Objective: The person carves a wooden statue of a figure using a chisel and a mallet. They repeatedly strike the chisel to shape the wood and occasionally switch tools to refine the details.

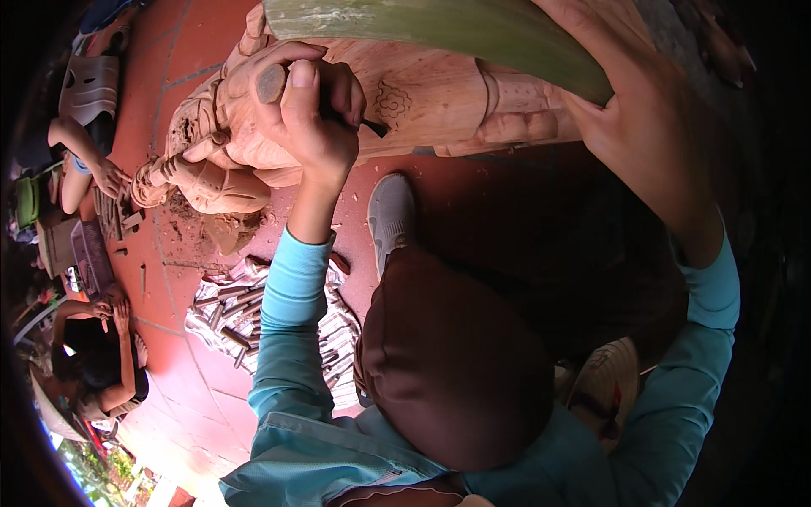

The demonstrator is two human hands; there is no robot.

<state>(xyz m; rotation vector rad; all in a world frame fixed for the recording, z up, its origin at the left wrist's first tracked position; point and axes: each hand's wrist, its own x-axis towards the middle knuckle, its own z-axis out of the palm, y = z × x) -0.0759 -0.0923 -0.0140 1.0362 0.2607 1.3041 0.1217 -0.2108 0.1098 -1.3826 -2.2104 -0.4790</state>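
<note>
A large reddish wood carving (422,72) of a robed figure lies across the top of the view, with a swirling cloud-like pattern drawn on its smooth part. My left hand (308,110) is closed round a carving chisel (270,84); its round wooden handle end shows above the fist. The chisel's dark blade pokes out at the other side, close to the drawn pattern; whether it touches the wood is unclear. My right hand (629,97) grips the right end of a broad, curved green piece (456,29) that hides part of the carving. Its kind is unclear.
Several wooden-handled tools (241,308) lie on a striped cloth (338,372) beside my left arm. Wood chips and a brown block (230,232) are on the red tiled floor (182,270). My grey shoe (393,211) stands below the carving. Two other people (106,363) sit at left.
</note>
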